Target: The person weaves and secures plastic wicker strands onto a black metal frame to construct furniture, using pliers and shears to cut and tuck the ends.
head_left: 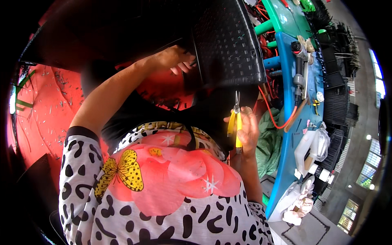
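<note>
Your right hand (246,130) is closed around the yellow handles of a pair of pliers (236,122), their metal nose pointing toward twelve o'clock, just below the black woven-pattern plastic panel (228,45). Your left hand (175,58) grips that panel's left edge, fingers curled round it, at about ten o'clock from the pliers. A blue workbench (286,134) runs along at three o'clock, an orange cable (272,118) trailing beside it.

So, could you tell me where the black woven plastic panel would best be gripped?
Probably along its near edge, where the left hand already curls its fingers round the black woven plastic panel. The edge is thin enough to pinch and the textured face is broad. The right hand holds the yellow-handled pliers.
</note>
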`<state>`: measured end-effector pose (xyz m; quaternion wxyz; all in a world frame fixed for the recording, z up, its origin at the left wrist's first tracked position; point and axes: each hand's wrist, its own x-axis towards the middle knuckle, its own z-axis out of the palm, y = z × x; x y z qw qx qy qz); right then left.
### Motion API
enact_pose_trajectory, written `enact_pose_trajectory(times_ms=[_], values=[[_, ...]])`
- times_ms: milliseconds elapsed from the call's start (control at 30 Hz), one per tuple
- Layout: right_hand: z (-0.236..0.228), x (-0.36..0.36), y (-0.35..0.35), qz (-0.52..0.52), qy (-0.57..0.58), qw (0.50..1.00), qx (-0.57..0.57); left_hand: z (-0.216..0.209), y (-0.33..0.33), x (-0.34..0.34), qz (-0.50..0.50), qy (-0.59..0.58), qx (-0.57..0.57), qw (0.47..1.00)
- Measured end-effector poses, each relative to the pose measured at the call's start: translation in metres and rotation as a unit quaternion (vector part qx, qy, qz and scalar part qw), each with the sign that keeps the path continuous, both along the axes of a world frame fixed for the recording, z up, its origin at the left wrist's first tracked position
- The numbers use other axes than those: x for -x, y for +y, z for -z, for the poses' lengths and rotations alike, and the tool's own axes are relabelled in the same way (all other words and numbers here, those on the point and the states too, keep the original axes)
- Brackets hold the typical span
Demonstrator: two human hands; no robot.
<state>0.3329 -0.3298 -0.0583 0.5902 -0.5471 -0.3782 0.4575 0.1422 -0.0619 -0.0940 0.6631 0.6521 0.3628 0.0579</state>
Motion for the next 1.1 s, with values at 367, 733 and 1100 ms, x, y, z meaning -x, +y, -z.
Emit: enact_pose_trajectory(times_ms=[367, 733, 1100], values=[[-0.001, -0.033, -0.008, 0.028, 0.061, 0.997, -0.046, 0.064, 0.01, 0.014, 0.247, 0.282, -0.483, 0.791], [-0.03, -0.174, -0.037, 0.397, -0.161, 0.899, -0.091, 0.137, 0.003, 0.049, 0.2, 0.09, -0.352, 0.91], [0.003, -0.336, -0.079, 0.315, -0.616, 0.627, 0.358, 0.03, -0.035, 0.007, -0.058, -0.119, 0.339, 0.932]])
